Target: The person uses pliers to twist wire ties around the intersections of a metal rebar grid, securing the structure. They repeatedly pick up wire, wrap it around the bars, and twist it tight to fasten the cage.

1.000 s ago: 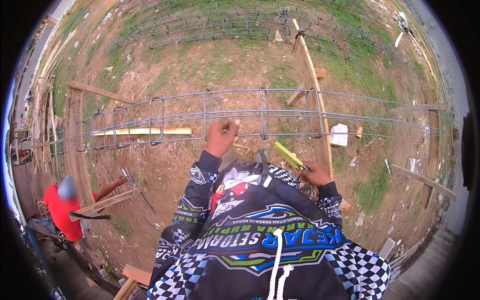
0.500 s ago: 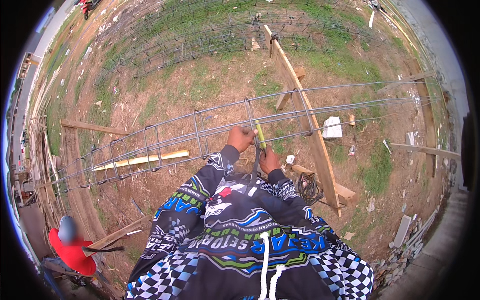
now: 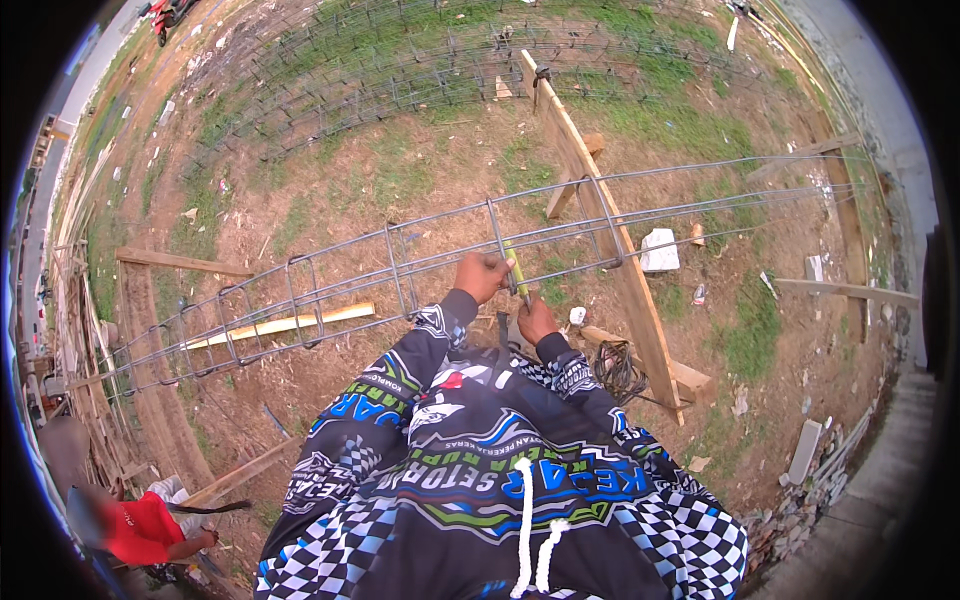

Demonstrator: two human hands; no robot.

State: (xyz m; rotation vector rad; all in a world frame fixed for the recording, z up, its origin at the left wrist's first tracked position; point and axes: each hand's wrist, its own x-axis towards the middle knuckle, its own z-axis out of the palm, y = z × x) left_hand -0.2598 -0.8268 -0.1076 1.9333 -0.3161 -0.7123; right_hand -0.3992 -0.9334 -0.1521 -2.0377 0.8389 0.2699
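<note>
A long cage of steel rebar (image 3: 350,262) with several square stirrups runs across in front of me. My left hand (image 3: 482,277) is closed at its near side, fingertips pinched beside a stirrup; what they hold is too small to make out. My right hand (image 3: 537,321), slightly nearer and to the right, is closed around the lower end of a slim yellow-green strip-like tool (image 3: 516,268). The tool slants up past the left fingertips into the cage bars. Its exact kind cannot be told.
A wooden plank (image 3: 600,200) on edge bears the cage on the right. Below it lies a coil of dark wire (image 3: 618,372). A white block (image 3: 658,250) sits beyond. More rebar mesh (image 3: 420,70) lies on the grass. A person in red (image 3: 150,527) is at lower left.
The yellow-green tool and my hands have barely shifted. A dark strip that hung by my right hand now sits lower, apart from the tool. The person in red has leaned and moved lower.
</note>
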